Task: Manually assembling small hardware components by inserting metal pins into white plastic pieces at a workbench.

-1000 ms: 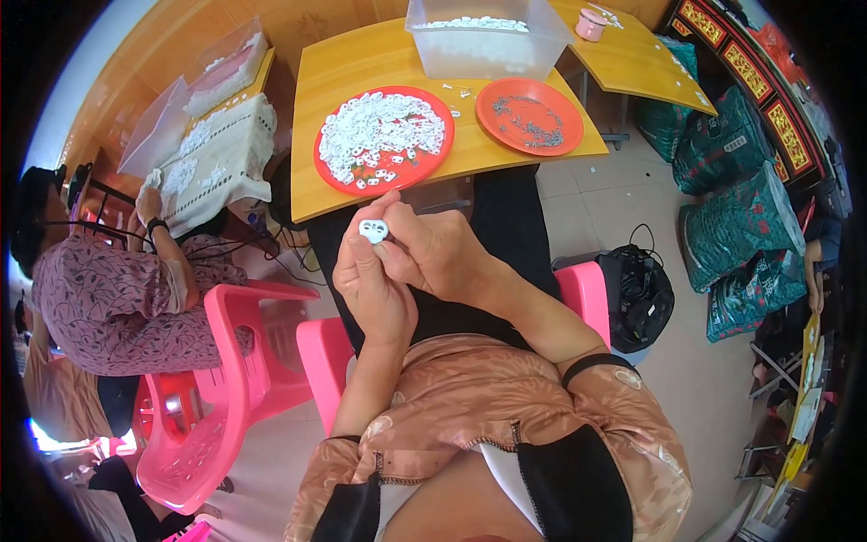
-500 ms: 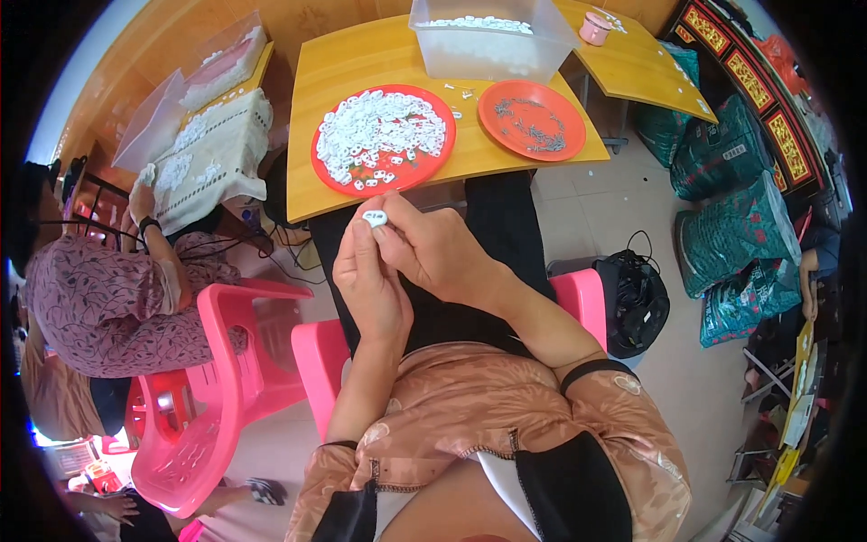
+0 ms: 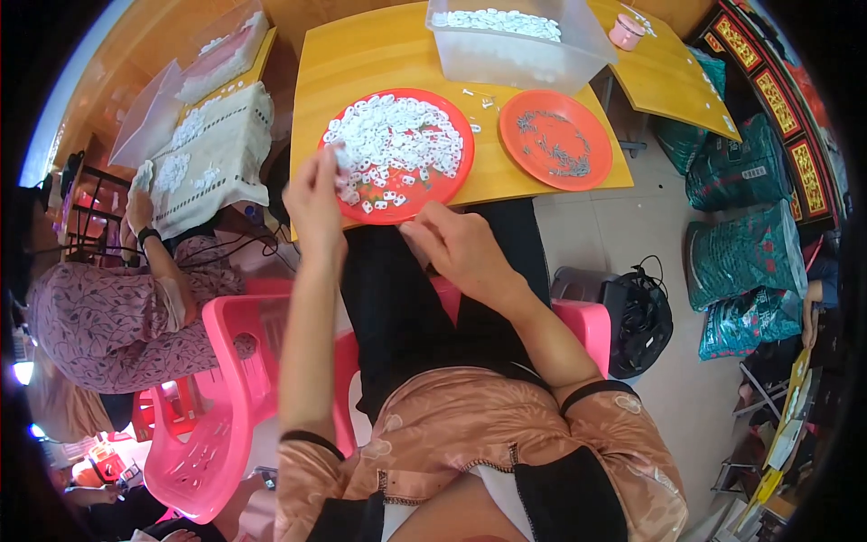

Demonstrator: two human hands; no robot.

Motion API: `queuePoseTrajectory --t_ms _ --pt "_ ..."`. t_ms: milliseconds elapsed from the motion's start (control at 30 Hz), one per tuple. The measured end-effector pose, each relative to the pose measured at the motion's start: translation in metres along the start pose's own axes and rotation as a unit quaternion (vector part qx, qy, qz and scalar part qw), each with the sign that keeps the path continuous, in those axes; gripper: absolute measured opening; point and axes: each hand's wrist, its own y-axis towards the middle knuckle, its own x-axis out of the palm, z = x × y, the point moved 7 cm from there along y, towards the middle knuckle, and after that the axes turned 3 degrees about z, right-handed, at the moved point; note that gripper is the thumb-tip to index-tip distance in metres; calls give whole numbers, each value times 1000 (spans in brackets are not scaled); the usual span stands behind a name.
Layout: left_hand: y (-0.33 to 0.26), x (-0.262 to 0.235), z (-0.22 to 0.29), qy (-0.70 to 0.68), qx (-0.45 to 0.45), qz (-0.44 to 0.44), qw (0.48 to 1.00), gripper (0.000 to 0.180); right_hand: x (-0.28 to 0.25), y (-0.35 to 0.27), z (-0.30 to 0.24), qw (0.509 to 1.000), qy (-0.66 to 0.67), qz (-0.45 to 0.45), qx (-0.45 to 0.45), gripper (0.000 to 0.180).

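My left hand (image 3: pixel 316 194) is raised at the near left rim of a red plate (image 3: pixel 404 213) and pinches a small white plastic piece (image 3: pixel 341 163). The plate is heaped with several white plastic pieces (image 3: pixel 397 140). My right hand (image 3: pixel 456 248) hovers over my lap just below the yellow table's (image 3: pixel 361 63) front edge. Its fingers are curled together and nothing shows in them. An orange plate (image 3: pixel 578 122) with small grey metal bits sits to the right of the red one.
A clear plastic bin (image 3: pixel 515 54) of white pieces stands at the table's far side, with a pink cup (image 3: pixel 625 32) to its right. Another person (image 3: pixel 108 316) sits at the left by pink chairs (image 3: pixel 226 406). Green sacks (image 3: pixel 741 257) and a black bag (image 3: pixel 641 316) lie on the floor at the right.
My hands have come apart. The left one has gone up and left to the red plate with the white piece, and the right one has stayed low over my lap.
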Motion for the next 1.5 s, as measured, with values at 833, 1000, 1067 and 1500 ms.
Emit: queuePoseTrajectory --t_ms 833,1000,1067,1500 --pt "51 99 -13 286 214 -398 845 7 -61 37 64 983 56 79 158 20" --pt "5 115 -27 363 327 -472 734 10 -59 37 66 983 59 74 155 20" --pt "11 116 -28 335 313 -456 763 13 -60 37 64 984 55 72 154 20" --pt "13 111 -18 351 318 -448 759 18 -69 59 51 986 -31 92 136 16"
